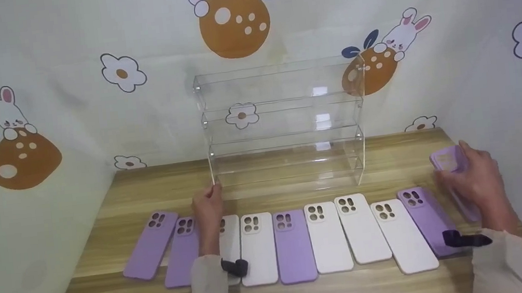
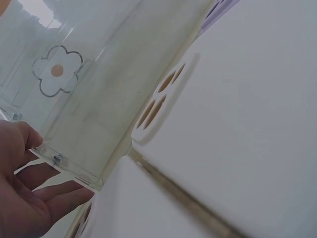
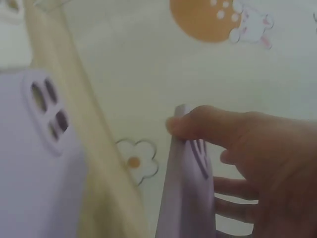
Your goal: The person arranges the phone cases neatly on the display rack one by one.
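The right hand (image 1: 480, 181) had thumb and fingers clamped on a smooth purple phone case (image 1: 447, 160), tilted beside the right end of the case row (image 1: 295, 254); a loosened edge grip risked a drop. The left hand (image 1: 209, 212) pinched the lower left edge of the glossy, transparent tiered rack (image 1: 284, 136), which uneven pulling could have skewed.

1. My workspace is a wood-grain table (image 1: 163, 186), screened in like a booth (home or shop, I cannot tell).
2. Cloth (image 1: 60, 36) printed with rabbits (image 1: 10, 112) and flowers (image 1: 122, 73) walls three sides.
3. A clear tiered rack (image 1: 284, 136) and lined-up phone cases (image 1: 294, 249) give me a shop-display look.
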`<state>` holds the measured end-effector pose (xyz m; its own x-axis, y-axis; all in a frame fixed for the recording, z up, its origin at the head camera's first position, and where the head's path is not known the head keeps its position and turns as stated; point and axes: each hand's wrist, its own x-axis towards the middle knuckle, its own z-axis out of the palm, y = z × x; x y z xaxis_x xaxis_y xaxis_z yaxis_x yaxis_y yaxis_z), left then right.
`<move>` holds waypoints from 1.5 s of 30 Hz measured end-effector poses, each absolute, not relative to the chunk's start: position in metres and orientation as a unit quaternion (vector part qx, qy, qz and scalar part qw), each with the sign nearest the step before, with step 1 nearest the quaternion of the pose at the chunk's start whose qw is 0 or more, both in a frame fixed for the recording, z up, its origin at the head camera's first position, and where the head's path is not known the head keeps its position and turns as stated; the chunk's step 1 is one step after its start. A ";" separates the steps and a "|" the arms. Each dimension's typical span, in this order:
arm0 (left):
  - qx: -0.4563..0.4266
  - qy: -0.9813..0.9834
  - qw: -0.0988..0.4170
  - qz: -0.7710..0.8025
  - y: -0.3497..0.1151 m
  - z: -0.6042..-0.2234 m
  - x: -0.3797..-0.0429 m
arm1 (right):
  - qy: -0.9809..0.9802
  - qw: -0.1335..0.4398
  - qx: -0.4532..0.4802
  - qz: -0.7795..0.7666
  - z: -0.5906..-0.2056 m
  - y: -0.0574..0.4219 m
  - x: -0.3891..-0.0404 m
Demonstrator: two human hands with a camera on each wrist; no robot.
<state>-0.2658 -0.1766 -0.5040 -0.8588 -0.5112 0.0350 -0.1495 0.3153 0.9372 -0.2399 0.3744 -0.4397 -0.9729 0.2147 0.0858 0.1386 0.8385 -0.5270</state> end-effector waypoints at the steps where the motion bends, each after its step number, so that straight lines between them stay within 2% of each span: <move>1: 0.207 -0.794 0.163 -0.548 -0.177 -0.504 -0.266 | -0.955 0.082 -0.092 0.270 -0.436 0.370 -0.239; 4: 0.210 -0.795 0.165 -0.545 -0.177 -0.505 -0.265 | -0.953 0.113 -0.085 0.266 -0.427 0.358 -0.236; 12: 0.206 -0.798 0.179 -0.537 -0.176 -0.503 -0.263 | -0.943 0.151 -0.063 0.291 -0.415 0.321 -0.235; 19: 0.208 -0.790 0.187 -0.546 -0.177 -0.504 -0.264 | -0.939 0.161 -0.056 0.299 -0.411 0.300 -0.238; 32: 0.214 -0.797 0.167 -0.539 -0.178 -0.504 -0.267 | -0.927 0.190 -0.040 0.322 -0.408 0.271 -0.249; 45: 0.204 -0.799 0.173 -0.538 -0.178 -0.504 -0.265 | -0.903 0.195 -0.080 0.375 -0.366 0.242 -0.267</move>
<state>-0.2650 -0.1781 -0.5040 -0.8566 -0.5127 0.0577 -0.1397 0.3382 0.9306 -0.2674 0.2421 -0.3663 -0.9114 0.2909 0.2912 -0.0008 0.7062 -0.7080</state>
